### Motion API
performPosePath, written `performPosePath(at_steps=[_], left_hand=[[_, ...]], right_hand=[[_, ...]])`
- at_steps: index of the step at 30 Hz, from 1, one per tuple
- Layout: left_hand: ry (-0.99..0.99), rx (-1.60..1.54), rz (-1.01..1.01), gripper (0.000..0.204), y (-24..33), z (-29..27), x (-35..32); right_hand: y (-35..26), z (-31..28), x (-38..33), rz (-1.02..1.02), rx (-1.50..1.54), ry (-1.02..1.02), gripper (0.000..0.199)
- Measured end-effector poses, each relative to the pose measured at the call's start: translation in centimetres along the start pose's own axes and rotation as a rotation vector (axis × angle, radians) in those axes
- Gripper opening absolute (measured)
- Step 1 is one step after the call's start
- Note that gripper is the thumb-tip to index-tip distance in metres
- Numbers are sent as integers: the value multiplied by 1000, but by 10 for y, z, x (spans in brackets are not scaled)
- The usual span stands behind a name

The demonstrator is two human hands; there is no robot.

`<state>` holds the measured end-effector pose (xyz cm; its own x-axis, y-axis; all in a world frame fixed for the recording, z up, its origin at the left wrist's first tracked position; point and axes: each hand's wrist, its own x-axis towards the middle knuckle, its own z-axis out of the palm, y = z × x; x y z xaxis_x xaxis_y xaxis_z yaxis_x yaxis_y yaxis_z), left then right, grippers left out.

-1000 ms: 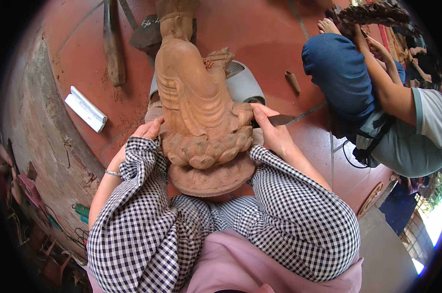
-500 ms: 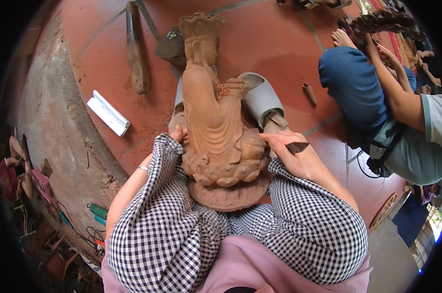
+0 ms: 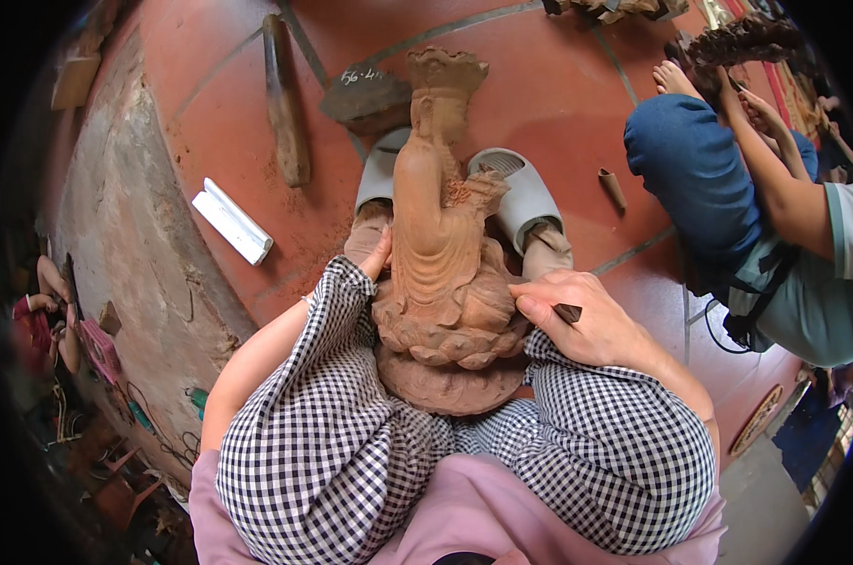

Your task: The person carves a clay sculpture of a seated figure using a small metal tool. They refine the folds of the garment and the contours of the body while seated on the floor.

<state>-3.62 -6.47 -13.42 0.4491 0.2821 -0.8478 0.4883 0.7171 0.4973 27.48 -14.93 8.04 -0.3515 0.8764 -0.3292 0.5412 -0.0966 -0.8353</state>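
Observation:
A carved reddish-brown wooden statue (image 3: 430, 226), a seated figure on a petalled base, stands between my knees with its top tilted away from me. My left hand (image 3: 377, 258) steadies it at its left side, near the waist; some of its fingers are hidden behind the checked cloth and the wood. At the right of the petalled base, my right hand (image 3: 577, 311) is closed with its fingertips at the carved folds. A small, flat, dark brown piece (image 3: 567, 313) pokes out of this grip, and most of it is covered by the fingers.
On the tiled floor lie a wooden mallet-like stick (image 3: 285, 104), a dark block (image 3: 368, 98), a white angled bar (image 3: 232, 221) and a small brown roll (image 3: 612, 188). Grey slippers (image 3: 513, 193) flank the statue. Another person in blue trousers (image 3: 695, 169) sits at the right.
The whole view has shifted, so statue and floor things appear further right. My right hand stays at the petalled base with the dark piece, and my left hand stays at the statue's side.

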Motion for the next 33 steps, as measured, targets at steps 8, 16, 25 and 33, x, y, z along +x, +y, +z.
performPosePath(at_steps=[8,16,25,33], left_hand=[[196,355,316,75,84,-20,-80],[219,707,586,72,184,35,-108],[289,341,529,32,191,27,-80],[274,392,782,25,196,31,-80]], right_hand=[[-8,-5,6,36,103,-109,46],[-19,-41,34,160,40,-249,52],[15,-82,121,-31,736,-34,23],[41,-69,138,4,771,-81,25]])
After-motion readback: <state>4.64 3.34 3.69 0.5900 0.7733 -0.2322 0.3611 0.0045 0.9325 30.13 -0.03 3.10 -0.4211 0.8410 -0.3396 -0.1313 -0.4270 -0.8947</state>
